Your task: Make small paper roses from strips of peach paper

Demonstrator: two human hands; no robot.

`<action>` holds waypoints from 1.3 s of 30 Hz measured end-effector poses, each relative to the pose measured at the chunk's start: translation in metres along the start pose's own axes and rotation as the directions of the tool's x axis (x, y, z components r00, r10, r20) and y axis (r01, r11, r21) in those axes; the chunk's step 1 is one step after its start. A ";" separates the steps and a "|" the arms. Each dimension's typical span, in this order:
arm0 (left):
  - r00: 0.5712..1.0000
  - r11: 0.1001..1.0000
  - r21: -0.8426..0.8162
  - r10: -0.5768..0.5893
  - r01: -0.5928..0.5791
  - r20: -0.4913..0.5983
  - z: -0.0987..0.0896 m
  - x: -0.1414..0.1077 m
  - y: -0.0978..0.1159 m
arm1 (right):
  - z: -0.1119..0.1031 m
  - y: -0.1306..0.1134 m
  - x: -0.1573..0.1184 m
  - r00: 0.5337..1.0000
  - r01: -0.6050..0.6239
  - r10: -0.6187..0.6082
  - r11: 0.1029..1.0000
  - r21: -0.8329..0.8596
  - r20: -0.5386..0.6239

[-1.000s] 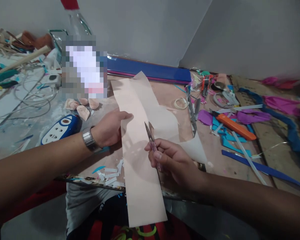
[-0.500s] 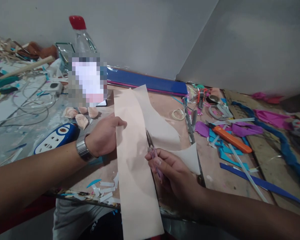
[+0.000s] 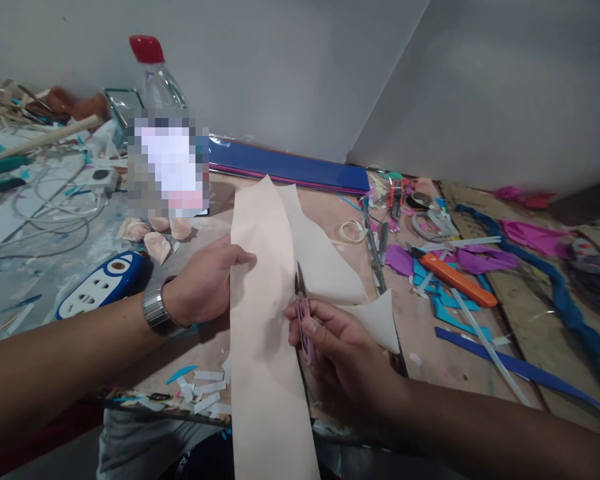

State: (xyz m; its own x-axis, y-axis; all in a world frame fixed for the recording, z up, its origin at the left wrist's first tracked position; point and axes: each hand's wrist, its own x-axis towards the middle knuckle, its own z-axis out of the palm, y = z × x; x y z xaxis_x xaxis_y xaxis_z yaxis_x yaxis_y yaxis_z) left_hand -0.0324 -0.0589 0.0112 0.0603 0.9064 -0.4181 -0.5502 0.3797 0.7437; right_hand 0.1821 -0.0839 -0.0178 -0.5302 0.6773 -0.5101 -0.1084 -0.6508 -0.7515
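My left hand grips the left edge of a long peach-coloured sheet, thumb on top and fingers hidden behind it. The sheet's top is curved on its right side, and its lower end hangs past the table edge. My right hand is closed around small scissors with pink handles, their blades pointing away from me along the sheet's right edge. How far the blades are apart I cannot make out. Behind the sheet lies a paler cut-out piece with curved edges, partly covered by the sheet and my right hand.
A blue and white power strip and peach-coloured petal-like pieces lie left. An orange utility knife rests among scraps on the right. Behind stand a red-capped bottle, a blurred lit screen and blue sheets.
The sheet has turned slightly, its top now leaning less to the left. The scissors have tilted more upright beside its right edge. The whole view has shifted a little.
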 end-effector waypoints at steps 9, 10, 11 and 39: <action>1.000 1.000 0.001 -0.019 0.019 -0.001 0.002 -0.003 0.000 | -0.005 0.004 -0.002 0.997 0.028 -0.030 0.999 0.028 0.070; 1.000 1.000 0.001 -0.022 0.022 0.005 0.001 -0.003 -0.001 | -0.004 0.004 -0.002 0.997 0.030 -0.032 0.999 0.032 0.069; 1.000 1.000 0.004 -0.020 0.020 0.007 0.001 -0.003 -0.001 | -0.004 0.004 -0.003 0.997 0.031 -0.033 0.999 0.037 0.068; 0.999 0.998 0.027 0.049 -0.050 0.020 0.003 -0.007 -0.007 | -0.003 0.004 0.000 0.997 0.037 -0.037 0.999 0.006 0.071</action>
State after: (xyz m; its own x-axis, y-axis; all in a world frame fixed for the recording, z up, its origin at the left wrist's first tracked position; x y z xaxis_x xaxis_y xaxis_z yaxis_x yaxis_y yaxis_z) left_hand -0.0267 -0.0670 0.0101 0.0501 0.9275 -0.3705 -0.5294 0.3392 0.7776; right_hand 0.1845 -0.0849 -0.0220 -0.5838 0.6751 -0.4510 -0.1330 -0.6275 -0.7671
